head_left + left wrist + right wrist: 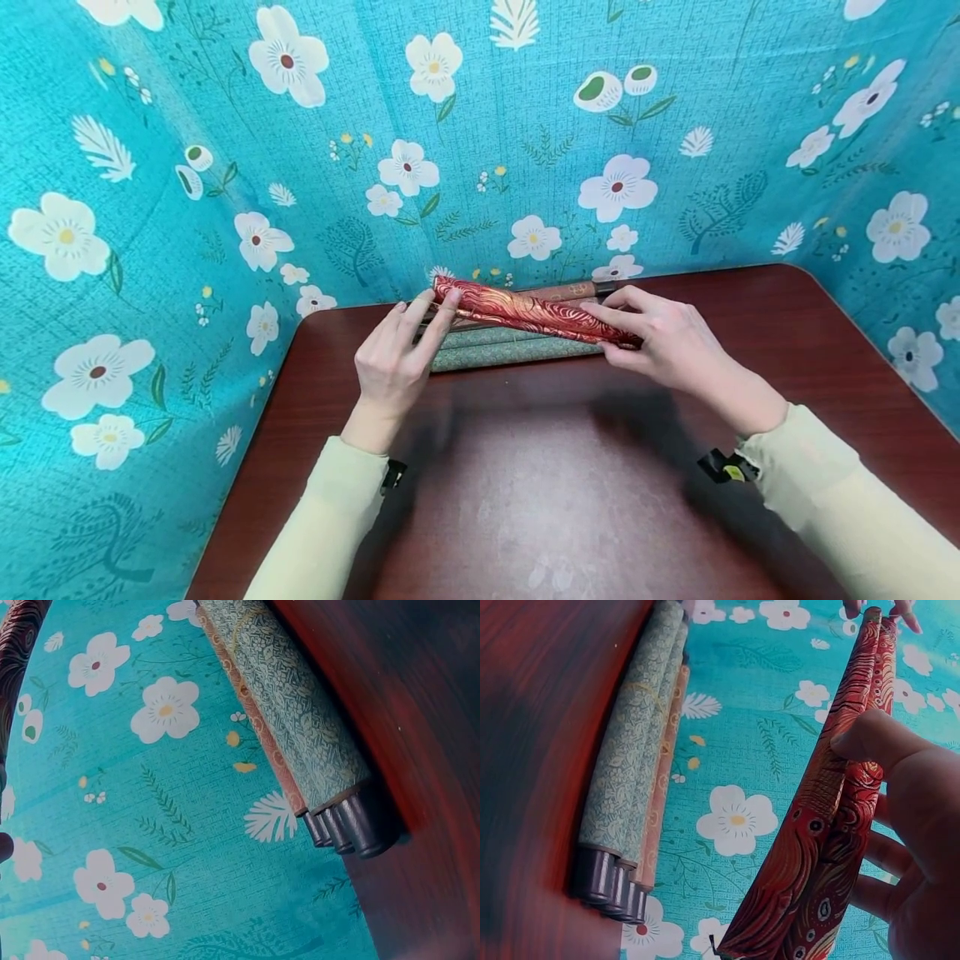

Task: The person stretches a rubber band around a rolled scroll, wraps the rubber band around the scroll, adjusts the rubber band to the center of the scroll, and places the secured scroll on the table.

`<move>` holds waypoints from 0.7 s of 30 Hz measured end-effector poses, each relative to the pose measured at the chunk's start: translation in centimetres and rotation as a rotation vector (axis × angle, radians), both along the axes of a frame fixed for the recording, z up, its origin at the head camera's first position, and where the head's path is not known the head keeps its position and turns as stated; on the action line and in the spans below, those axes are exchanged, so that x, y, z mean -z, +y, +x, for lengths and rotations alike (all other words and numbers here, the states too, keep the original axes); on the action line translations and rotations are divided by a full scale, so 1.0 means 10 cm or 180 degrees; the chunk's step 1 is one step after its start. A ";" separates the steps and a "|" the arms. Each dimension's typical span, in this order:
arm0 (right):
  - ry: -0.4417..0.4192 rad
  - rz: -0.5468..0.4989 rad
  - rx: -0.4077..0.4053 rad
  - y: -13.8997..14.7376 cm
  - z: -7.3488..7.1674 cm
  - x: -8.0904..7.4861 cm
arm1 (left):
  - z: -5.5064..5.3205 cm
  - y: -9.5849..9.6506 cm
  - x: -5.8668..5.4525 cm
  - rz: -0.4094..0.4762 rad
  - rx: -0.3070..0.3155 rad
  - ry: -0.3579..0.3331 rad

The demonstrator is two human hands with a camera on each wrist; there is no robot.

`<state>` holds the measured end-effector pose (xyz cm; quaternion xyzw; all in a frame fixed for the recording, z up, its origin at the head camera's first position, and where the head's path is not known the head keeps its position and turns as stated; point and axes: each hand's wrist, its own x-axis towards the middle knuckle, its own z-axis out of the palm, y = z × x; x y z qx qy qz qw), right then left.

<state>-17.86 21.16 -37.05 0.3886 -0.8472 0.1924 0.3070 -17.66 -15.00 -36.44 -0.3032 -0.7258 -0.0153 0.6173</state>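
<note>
A red roll (517,310) with gold and dark swirls is held up between both hands, its left end higher than its right. It shows as two rolled halves side by side in the right wrist view. My left hand (392,357) pinches its left end. Near the right end my right hand (663,340) grips it, thumb (870,739) on one side and fingers behind. Below and behind the roll, green patterned scrolls (517,350) with black end knobs (367,821) lie side by side. A brownish-orange scroll (660,802) lies along their far side.
The scrolls lie at the back of a dark reddish-brown table (525,467) with rounded far corners. Teal floral cloth (480,125) hangs behind the table and along its sides.
</note>
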 end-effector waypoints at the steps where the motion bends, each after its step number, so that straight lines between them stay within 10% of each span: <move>1: -0.0002 0.0001 -0.0011 0.00 0.00 0.00 | 0.00 0.00 0.00 0.0031 0.0043 -0.0022; 21: 0.0248 0.0172 -0.0198 0.03 0.02 0.03 | 0.01 -0.09 0.01 0.0170 0.0850 -0.0959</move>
